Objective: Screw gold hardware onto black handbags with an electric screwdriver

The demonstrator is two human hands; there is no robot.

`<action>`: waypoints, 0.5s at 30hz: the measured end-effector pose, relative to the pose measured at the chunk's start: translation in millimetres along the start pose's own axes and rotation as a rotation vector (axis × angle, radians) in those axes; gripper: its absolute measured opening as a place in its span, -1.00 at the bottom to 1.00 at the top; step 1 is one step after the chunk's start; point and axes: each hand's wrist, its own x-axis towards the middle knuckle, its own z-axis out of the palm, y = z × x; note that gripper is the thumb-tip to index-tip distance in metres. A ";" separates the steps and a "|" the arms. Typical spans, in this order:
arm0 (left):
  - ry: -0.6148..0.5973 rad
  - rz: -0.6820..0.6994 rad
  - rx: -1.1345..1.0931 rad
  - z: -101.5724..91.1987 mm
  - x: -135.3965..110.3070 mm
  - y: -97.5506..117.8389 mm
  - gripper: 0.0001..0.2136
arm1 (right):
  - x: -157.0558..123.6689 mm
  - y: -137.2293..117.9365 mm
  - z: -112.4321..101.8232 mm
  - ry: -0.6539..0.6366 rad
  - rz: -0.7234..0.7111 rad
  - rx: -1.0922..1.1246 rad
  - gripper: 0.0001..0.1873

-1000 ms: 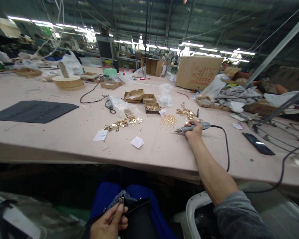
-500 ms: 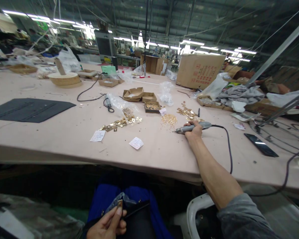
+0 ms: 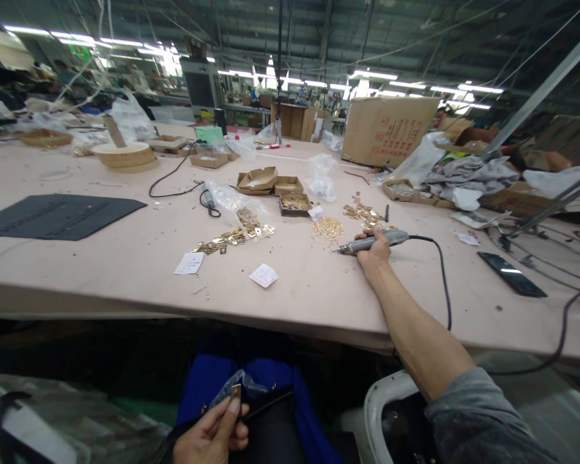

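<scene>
Low over the lap, my left hand [image 3: 212, 435] pinches a small gold metal plate [image 3: 235, 392] between thumb and fingers. A dark strap-like piece [image 3: 265, 405] and clear plastic film lie beside it, above blue fabric [image 3: 312, 419]. On the table, my right hand [image 3: 377, 252] is wrapped around a grey electric screwdriver [image 3: 395, 238] with a black cord. Its thin bit points left, just below a scatter of tiny gold pieces [image 3: 327, 229], apparently screws. Behind that hand lies a heap of gold metal plates [image 3: 362, 212]. More gold plates [image 3: 229, 238] spill from a clear plastic bag [image 3: 229, 198].
Small cardboard boxes [image 3: 257, 180] stand mid-table, one holding gold pieces. Two paper labels [image 3: 263, 276] lie near the front edge. A phone [image 3: 512, 274] and cords are at right, a dark flat sheet [image 3: 58, 216] at left. A large carton [image 3: 389, 132] stands behind.
The view has shifted slightly. My right hand keeps the screwdriver near the gold pieces, and my left hand still pinches the metal plate. No grip has changed.
</scene>
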 end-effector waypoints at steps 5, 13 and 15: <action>-0.004 0.030 0.018 5.5 -3.7 5.3 -0.32 | 0.2 1.8 0.6 0.001 -0.004 0.020 -0.78; -0.016 0.037 0.032 8.7 -9.1 9.4 -0.32 | 2.0 -1.8 0.4 0.023 -0.003 0.051 -0.70; 0.033 0.082 0.084 11.4 -13.5 12.6 -0.29 | 2.5 -3.3 0.6 0.037 -0.005 0.052 -0.68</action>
